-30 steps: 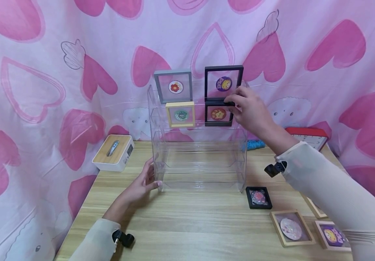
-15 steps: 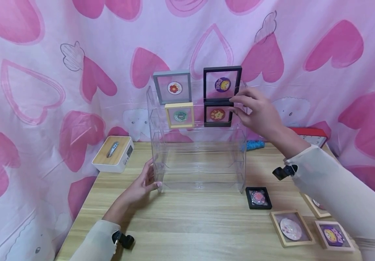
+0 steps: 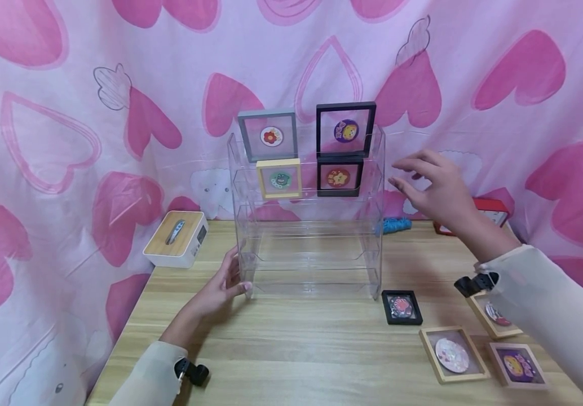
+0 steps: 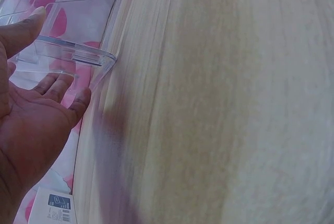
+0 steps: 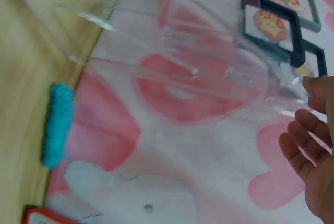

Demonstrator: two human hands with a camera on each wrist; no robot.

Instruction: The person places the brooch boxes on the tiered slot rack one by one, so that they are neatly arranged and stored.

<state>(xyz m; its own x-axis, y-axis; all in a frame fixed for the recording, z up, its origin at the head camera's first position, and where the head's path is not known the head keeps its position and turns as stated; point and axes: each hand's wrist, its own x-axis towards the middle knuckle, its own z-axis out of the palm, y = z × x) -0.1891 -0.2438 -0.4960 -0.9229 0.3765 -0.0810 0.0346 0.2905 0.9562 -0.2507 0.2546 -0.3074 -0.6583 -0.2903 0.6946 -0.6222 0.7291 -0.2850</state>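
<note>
A clear tiered rack (image 3: 309, 259) stands upright on the table. Its top tier holds a grey frame (image 3: 267, 159) and a large black frame (image 3: 320, 132); one tier lower are a yellow frame (image 3: 280, 195) and a small black frame (image 3: 339, 193). My left hand (image 3: 217, 290) grips the rack's lower left side, thumb at the front edge; the left wrist view shows the hand (image 4: 36, 125) with the side between thumb and fingers. Right of the rack, my right hand (image 3: 436, 183) is in the air, holding nothing, fingers loosely bent.
On the table's right lie a black frame (image 3: 402, 323) and several wooden-toned frames (image 3: 483, 376). A blue fuzzy item (image 3: 396, 225) and a red-edged clock-like object (image 3: 491, 204) are behind. A white box (image 3: 172, 259) stands at left, before a pink heart curtain (image 3: 159, 51).
My right hand has let go of the small black frame's top edge and moved right, away from the rack. The frame stays on its tier; my left hand has not moved.
</note>
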